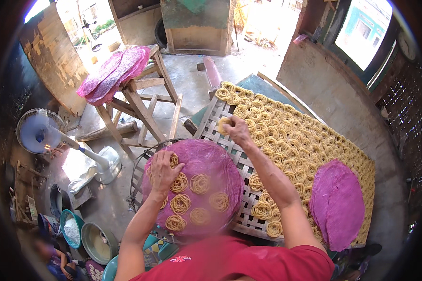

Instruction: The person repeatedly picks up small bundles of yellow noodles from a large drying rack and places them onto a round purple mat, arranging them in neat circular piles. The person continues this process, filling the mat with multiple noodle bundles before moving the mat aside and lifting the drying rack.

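My right hand (239, 131) is closed on a yellow noodle nest (224, 125), low over the bare far-left part of a woven slatted rack (241, 161). My left hand (163, 172) is at the left side of a round pink sheet (227, 173), its thumb and fingers curved around another noodle nest (174, 160). Several more nests, such as this coiled one (200, 184), lie spaced out on the pink sheet. The sheet rests on a round tray (137, 180) with a dark rim. Rows of packed nests (295, 140) cover most of the rack.
A folded pink sheet (337, 206) lies on the nests at right. More pink sheets (115, 75) top a wooden stand (147, 112) at far left. A fan (40, 132), a teal basin of white powder (71, 229) and a bucket (97, 243) stand left. Another person (61, 260) is at lower left.
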Demonstrator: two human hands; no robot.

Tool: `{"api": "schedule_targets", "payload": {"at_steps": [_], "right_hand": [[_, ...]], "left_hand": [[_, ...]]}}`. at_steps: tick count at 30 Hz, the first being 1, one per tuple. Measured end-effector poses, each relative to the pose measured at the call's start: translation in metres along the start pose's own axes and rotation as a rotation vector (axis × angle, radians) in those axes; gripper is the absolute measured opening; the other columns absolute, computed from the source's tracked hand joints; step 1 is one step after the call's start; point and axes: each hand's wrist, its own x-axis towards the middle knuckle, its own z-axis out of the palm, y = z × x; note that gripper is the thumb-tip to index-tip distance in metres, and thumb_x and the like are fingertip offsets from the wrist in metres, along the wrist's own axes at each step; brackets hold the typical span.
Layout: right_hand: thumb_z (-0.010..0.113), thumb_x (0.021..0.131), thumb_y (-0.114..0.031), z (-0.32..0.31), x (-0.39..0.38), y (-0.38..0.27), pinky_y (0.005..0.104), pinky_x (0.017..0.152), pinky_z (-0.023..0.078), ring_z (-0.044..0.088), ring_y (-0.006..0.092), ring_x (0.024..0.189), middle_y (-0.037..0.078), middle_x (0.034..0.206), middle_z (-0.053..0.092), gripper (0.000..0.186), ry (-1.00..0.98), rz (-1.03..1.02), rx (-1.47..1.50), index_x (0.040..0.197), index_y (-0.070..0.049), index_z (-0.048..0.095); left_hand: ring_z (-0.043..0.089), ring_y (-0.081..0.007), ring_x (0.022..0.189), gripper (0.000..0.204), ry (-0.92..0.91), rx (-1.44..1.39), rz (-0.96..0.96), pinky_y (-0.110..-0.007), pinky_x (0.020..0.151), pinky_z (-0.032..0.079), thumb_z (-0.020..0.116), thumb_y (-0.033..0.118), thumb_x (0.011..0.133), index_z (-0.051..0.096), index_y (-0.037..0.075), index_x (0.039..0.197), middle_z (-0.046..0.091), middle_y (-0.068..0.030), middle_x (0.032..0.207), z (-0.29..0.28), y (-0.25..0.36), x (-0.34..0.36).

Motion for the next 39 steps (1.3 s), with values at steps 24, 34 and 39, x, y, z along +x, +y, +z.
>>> {"api": "schedule_targets", "payload": {"at_steps": [24,34,39], "right_hand": [[0.079,0.090,-0.020,0.052,-0.076,-0.063,0.0440,0.107,0.052,0.066,0.0326,0.120,0.014,0.122,0.073,0.034,-0.050,-0.529,-0.205,0.122,-0.007,0.076],[0.080,0.095,-0.021,0.067,-0.069,-0.094,0.0351,0.098,0.057,0.072,0.0225,0.114,0.015,0.130,0.074,0.053,-0.299,-0.294,0.124,0.142,-0.002,0.065],[0.079,0.097,-0.021,0.091,-0.053,-0.107,0.0328,0.090,0.058,0.070,0.0180,0.104,0.014,0.118,0.075,0.045,-0.583,-0.127,0.549,0.132,0.004,0.068]], "left_hand": [[0.067,-0.0342,0.094,0.016,-0.120,0.079,-0.002,-0.046,0.082,0.057,0.077,0.013,0.078,0.069,0.005,0.089,0.066,-0.0133,0.095,0.006,-0.017,0.012],[0.069,-0.0189,0.073,0.020,-0.062,-0.852,-0.575,-0.033,0.068,0.055,0.066,0.013,0.087,0.073,-0.005,0.093,0.075,-0.0127,0.082,-0.019,-0.059,0.056],[0.072,-0.0160,0.086,0.023,-0.215,-1.020,-0.470,-0.029,0.077,0.058,0.068,0.008,0.092,0.073,-0.004,0.111,0.077,-0.0105,0.096,-0.013,-0.040,0.057]]}}
